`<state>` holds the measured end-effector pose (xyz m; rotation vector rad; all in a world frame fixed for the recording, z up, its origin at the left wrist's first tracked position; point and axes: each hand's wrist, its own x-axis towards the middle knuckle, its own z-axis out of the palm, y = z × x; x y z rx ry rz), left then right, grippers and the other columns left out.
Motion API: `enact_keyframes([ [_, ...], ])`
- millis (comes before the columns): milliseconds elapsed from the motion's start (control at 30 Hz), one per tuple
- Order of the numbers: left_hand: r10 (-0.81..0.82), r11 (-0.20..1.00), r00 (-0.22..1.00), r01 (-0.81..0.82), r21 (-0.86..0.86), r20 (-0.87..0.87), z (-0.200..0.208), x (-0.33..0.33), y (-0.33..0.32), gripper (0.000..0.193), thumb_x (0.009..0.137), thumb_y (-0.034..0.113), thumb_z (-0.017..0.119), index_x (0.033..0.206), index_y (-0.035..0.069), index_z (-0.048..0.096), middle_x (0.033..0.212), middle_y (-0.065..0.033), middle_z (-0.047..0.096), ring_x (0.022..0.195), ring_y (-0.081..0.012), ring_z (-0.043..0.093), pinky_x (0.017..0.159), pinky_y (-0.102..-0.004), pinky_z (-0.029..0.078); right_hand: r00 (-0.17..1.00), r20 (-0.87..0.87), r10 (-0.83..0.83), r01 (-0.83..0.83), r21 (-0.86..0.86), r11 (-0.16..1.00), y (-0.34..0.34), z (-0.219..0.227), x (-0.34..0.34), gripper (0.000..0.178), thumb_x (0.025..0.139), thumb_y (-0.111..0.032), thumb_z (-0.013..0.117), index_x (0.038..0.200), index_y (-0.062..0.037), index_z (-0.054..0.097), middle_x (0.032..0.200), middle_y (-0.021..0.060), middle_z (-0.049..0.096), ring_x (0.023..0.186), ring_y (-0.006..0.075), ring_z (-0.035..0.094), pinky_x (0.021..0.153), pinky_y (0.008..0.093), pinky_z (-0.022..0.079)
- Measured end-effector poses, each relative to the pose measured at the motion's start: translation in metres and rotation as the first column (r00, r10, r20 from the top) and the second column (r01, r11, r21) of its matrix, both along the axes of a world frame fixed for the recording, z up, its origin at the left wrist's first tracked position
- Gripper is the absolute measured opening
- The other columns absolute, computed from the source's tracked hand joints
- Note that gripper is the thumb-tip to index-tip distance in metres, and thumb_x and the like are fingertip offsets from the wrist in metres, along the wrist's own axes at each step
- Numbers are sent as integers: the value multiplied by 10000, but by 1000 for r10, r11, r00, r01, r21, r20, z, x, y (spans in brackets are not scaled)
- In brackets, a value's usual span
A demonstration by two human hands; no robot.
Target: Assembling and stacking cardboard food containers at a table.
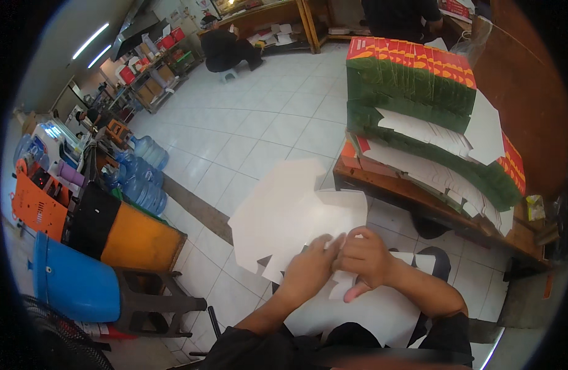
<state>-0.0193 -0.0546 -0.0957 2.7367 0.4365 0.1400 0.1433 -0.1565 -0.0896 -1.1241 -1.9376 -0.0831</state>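
Black sleeves [447,339] lie nearest, pushed back from bare forearms that angle inward over the lap. A white card [281,216], cut with flaps, is held just beyond it, reaching out to the far left, above another white sheet [364,317] on the lap. It should be very light and fairly stiff, likely to bend along its creases and to dent if squeezed; the near edge by the folds looks the best place to hold. The left hand [312,266] lies palm down with its fingers close together on the card, its thumb hidden, so I cannot tell whether it pinches. Touching it, the right hand [365,259] curls its fingers, apparently pinching the card's near edge, thumb pointing down. Cartons [407,83] stand stacked at far right on a wooden table [353,176].
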Motion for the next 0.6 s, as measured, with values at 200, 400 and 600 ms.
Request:
enact_keyframes([
  [200,119,987,966,-140,79,230,9,-4,2,614,698,134,732,1242,36,465,1096,-128,514,986,-307,530,830,-405,409,993,-90,83,-61,222,973,6,-16,2,650,746,-748,551,911,-127,649,786,16,519,738,210,532,810,373,391],
  [400,90,985,994,-80,-150,66,26,-27,15,413,708,266,802,1002,72,586,884,-126,618,804,-286,607,699,-377,459,997,76,-22,-1,285,958,8,-22,-12,359,778,-499,709,873,-162,632,763,-10,482,729,171,515,739,319,410],
  [600,-29,846,994,82,-527,109,35,-53,47,264,895,74,626,1157,37,626,934,-162,704,792,-277,695,678,-338,516,971,160,-176,137,229,964,7,-20,-1,224,741,-312,782,897,-201,667,739,-36,449,648,147,485,644,281,368],
])
